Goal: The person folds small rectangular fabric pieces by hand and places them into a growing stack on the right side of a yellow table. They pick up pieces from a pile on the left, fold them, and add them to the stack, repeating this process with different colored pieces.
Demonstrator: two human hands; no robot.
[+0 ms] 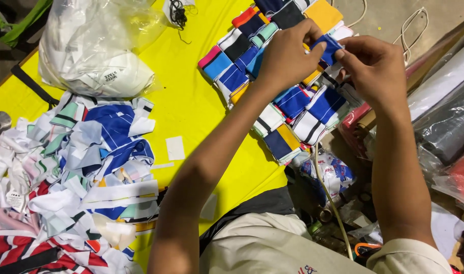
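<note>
Both hands pinch it now, left hand (288, 56) and right hand (372, 66) closed on the blue swatch (327, 48) at upper centre of the frame, and a slack pinch could drop it among the stacked swatches (272, 101) below.

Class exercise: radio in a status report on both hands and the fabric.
Left hand and right hand both pinching one blue fabric swatch. Above the swatch stack on yellow table. Nothing in the way.
</note>
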